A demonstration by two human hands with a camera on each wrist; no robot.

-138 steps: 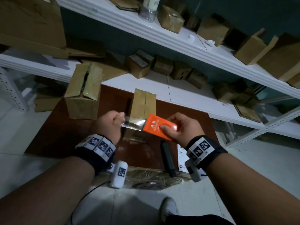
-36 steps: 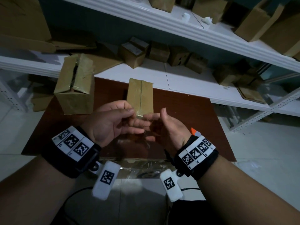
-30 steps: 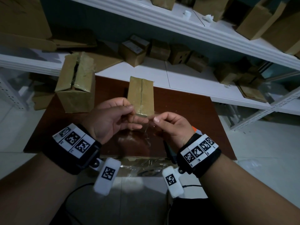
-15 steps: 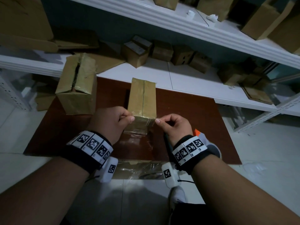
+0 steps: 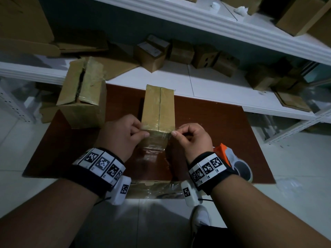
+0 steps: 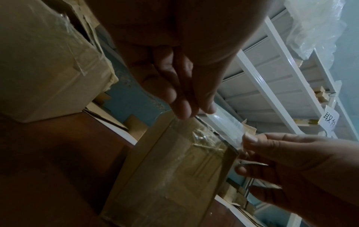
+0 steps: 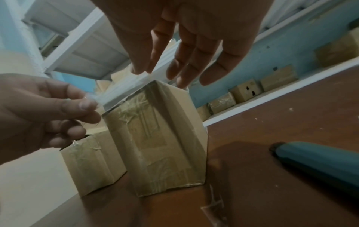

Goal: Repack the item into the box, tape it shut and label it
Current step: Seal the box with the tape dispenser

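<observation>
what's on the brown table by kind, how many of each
cardboard boxes: 2 (taped box, open box)
clear tape strip across the taped box's near end: 1
tape dispenser: 1
dark teal tool, likely a cutter: 1
total: 5

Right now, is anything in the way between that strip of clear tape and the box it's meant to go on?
Nothing visible. The left hand and right hand pinch the clear tape stretched just above the box at its near top edge, with only air between.
</observation>
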